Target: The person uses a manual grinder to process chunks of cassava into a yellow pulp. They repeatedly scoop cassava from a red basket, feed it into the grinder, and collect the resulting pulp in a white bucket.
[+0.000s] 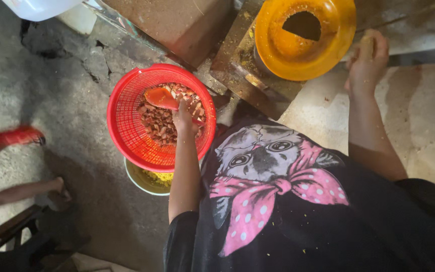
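Black shirt with a pink-bowed cat print fills the near view. Just beyond, the left hand (183, 118) is closed around an orange scoop (161, 97) inside a red basket (127, 126) of brownish chopped pieces, set on a yellow bucket (147, 181). Farther off, the right hand (366, 63) grips a pale handle beside an orange funnel (278, 45) on the tabletop (237, 60).

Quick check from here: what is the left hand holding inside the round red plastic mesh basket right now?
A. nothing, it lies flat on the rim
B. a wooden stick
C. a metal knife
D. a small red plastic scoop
D: the left hand grips a small red plastic scoop over the brownish chopped pieces inside the round red plastic mesh basket.
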